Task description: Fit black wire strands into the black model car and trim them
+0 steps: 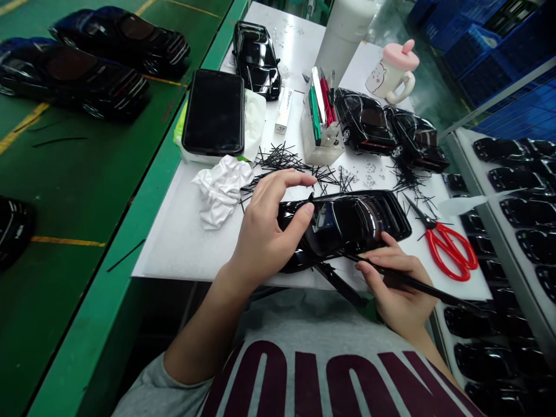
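Observation:
A glossy black model car (347, 223) lies on the white work surface in front of me, its near door (341, 284) swung out toward my body. My left hand (271, 231) curls over the car's front end, thumb on the body near the windshield and fingers arched toward the far side. In my right hand (399, 284) is a pair of long, thin black tweezers (417, 284), pinched between thumb and fingers. Their tip meets the car's near side, by the door opening. One right fingertip rests against the car's rear side.
Red-handled scissors (452, 249) lie at right. Black strips (282, 157) are scattered behind the car, near crumpled tissue (223, 188), a phone (215, 113) and a pen holder (319, 145). More model cars (365, 119) stand behind; others sit on the green bench (99, 231) and right-hand racks.

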Demonstrator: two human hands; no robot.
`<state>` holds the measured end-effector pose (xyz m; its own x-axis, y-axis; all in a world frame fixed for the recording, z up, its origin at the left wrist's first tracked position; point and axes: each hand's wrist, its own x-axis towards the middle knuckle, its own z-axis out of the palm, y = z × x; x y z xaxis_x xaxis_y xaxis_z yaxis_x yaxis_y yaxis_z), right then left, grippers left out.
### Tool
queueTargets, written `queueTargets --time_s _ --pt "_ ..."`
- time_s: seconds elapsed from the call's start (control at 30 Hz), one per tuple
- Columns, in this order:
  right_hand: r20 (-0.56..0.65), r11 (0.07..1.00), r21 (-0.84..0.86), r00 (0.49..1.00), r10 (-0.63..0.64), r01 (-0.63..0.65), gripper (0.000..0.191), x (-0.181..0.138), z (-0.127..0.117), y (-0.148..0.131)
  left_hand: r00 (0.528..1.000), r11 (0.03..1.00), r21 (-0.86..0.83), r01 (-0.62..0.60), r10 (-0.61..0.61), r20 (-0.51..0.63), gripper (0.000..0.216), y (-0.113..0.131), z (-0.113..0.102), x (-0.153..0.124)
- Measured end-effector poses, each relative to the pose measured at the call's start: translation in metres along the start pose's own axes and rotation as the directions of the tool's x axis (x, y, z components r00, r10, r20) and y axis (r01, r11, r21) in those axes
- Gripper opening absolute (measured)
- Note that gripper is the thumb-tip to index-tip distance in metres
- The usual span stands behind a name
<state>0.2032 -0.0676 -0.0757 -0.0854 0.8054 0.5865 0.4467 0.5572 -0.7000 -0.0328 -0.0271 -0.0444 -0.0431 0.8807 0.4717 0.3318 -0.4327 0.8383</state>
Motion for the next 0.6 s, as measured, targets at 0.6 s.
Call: queueTargets --time_s 0.6 --pt "-0.028 0.998 0.056 0.999 0.034 -0.032 0.023 0.0009 0.0013 -0.0052 1.000 1.000 -0.017 -0.012 0.013 0.012 0.021 0.0007 -0.0001 0.0006"
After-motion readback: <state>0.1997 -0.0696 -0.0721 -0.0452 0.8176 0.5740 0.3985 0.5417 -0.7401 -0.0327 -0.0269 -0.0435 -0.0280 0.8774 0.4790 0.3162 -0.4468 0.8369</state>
